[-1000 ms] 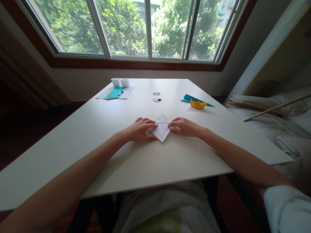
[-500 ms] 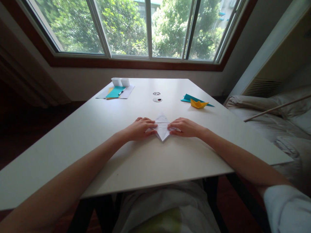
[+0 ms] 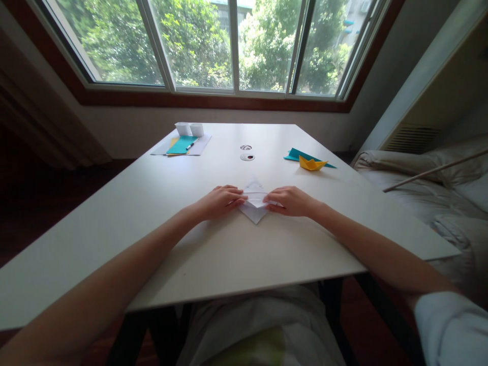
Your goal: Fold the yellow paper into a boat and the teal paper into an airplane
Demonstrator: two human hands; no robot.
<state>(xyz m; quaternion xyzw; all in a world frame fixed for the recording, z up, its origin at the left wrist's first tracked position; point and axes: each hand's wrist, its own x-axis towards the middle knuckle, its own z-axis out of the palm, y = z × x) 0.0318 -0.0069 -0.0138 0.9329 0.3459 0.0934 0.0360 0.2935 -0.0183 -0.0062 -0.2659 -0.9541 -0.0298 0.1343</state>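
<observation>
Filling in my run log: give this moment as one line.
left hand: on white folded paper | right hand: on same paper | paper: flat on table | nearby: yellow paper boat

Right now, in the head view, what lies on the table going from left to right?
Teal paper with a pen → left hand → folded white paper → right hand → yellow paper boat. Both hands touch the white paper at its sides.
</observation>
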